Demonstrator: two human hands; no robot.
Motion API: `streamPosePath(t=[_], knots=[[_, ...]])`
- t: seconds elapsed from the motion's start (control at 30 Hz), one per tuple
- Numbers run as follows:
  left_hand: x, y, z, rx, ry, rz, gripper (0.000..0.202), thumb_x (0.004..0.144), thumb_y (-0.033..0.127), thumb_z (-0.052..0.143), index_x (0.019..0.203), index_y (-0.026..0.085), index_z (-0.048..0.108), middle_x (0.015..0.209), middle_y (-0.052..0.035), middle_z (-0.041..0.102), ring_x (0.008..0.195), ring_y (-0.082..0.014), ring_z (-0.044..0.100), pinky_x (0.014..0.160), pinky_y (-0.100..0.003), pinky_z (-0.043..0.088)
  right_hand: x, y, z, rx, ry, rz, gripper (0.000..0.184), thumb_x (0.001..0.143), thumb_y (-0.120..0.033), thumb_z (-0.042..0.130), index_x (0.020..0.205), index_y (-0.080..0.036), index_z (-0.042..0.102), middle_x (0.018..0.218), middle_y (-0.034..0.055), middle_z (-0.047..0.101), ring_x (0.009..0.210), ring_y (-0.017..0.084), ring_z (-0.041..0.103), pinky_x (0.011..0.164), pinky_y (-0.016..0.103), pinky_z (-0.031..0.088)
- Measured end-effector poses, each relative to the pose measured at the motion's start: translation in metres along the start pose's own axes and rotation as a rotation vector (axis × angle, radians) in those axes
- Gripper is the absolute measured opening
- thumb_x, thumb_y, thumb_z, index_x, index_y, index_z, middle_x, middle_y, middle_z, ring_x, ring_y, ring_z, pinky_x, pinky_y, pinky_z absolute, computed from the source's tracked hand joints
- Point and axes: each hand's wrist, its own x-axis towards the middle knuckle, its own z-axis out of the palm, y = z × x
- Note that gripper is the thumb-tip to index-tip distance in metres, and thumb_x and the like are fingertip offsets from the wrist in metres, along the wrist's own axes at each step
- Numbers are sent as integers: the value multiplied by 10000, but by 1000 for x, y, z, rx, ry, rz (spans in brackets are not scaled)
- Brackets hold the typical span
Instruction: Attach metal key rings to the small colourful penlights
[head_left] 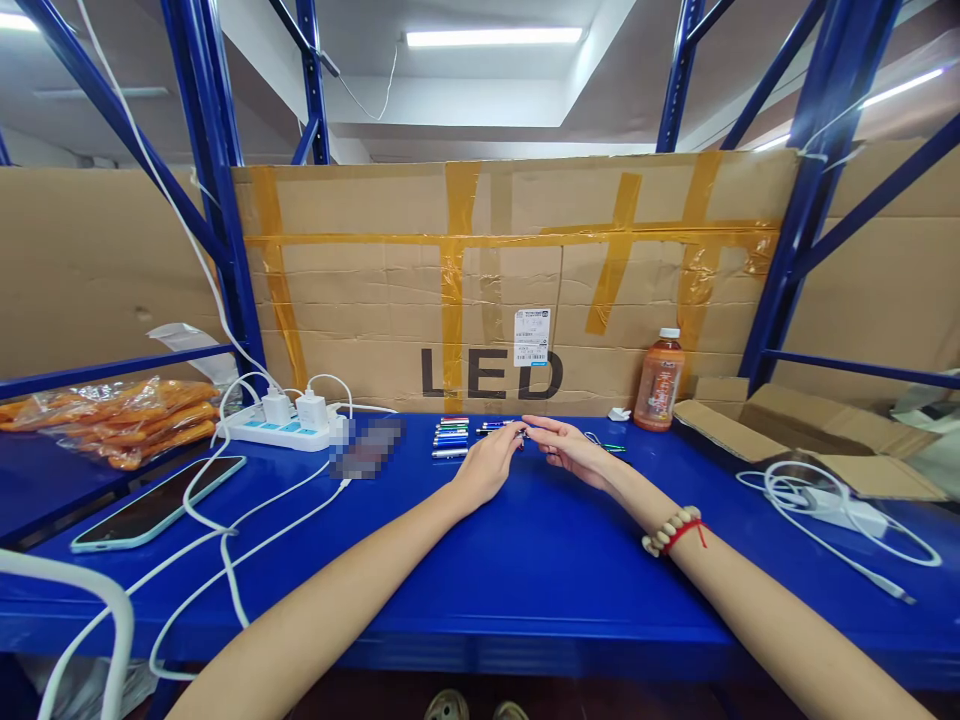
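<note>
My left hand (pixel 491 465) and my right hand (pixel 574 452) meet above the middle of the blue table, fingertips almost touching. The left fingers are closed together at a small dark and silvery piece, too small to name. From the other side, the right thumb and forefinger close in on the same spot, and what they grip is mostly hidden. Left of the left hand, several pens (pixel 450 440) lie in a row, with blue, green, red and silver barrels. More pens show partly behind the hands, and a green one (pixel 613 449) lies by the right wrist.
A bottle of orange drink (pixel 659 382) and an opened cardboard box (pixel 799 430) stand right, near a coiled white cable (pixel 840 510). At left are a power strip (pixel 289 430), a phone (pixel 161 503) and loose white cables. A cardboard wall (pixel 360 300) closes the back.
</note>
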Motion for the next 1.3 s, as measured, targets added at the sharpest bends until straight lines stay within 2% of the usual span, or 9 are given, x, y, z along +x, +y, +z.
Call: streamPosePath(t=[0.13,0.27,0.37,0.47,0.67,0.87,1.0,1.17,1.3], knots=[[0,0,-1,-6,-5,-14,265,893,221,277,1100,183,438,1125,-68,539,1040,-159,503,886,-295,401,1,1,1,-86,46,-53,550,574,-390,706,1074,-200,578,736,11,584,530,6,427,448,104,312],[1,-1,-2,36,-8,-89,257,895,240,275,1085,199,443,1066,-49,570,976,-165,536,820,-290,428,3,4,6,-179,128,-220,520,544,-421,701,961,-119,627,685,35,596,494,22,414,428,137,308],[1,-1,-2,40,-10,-119,258,896,236,266,1097,214,426,1071,-39,568,979,-160,534,814,-287,427,4,4,7,-230,110,-309,512,523,-429,701,905,-94,642,663,42,600,469,31,407,422,160,321],[1,-1,-2,22,-19,-126,254,896,237,265,1096,214,420,1066,-37,569,968,-159,536,802,-284,427,3,1,6,-247,64,-321,498,505,-427,705,864,-86,649,652,36,592,448,26,397,407,165,317],[-1,1,-4,-19,-30,-69,227,892,234,267,1037,208,439,1050,-37,570,954,-158,538,793,-273,423,-1,-5,2,-246,-16,-383,374,506,-408,707,718,-104,658,750,37,577,462,18,416,391,160,314],[-3,4,-7,-54,-97,-31,180,891,226,272,996,200,415,1076,-43,563,985,-175,535,796,-293,423,-3,-4,-1,-330,-34,-408,340,508,-423,705,601,-105,629,748,40,565,441,14,404,383,168,316],[-4,5,-6,-76,-132,-47,134,891,235,276,953,201,390,1079,-51,561,978,-177,545,774,-284,430,-4,-3,-1,-349,-41,-433,344,508,-443,700,586,-116,626,721,38,563,443,18,402,389,168,316],[-5,3,-5,-93,-141,-28,83,889,227,285,883,198,362,1064,-57,563,939,-182,560,725,-271,436,-4,-3,-1,-404,-11,-479,350,512,-456,694,581,-121,625,673,36,561,475,35,431,435,173,348],[-4,2,-5,-63,-139,-12,76,884,216,297,858,195,365,1025,-58,574,934,-180,558,730,-266,432,-4,-3,-1,-417,-20,-460,384,501,-476,690,550,-110,586,642,26,544,470,35,431,454,180,360]])
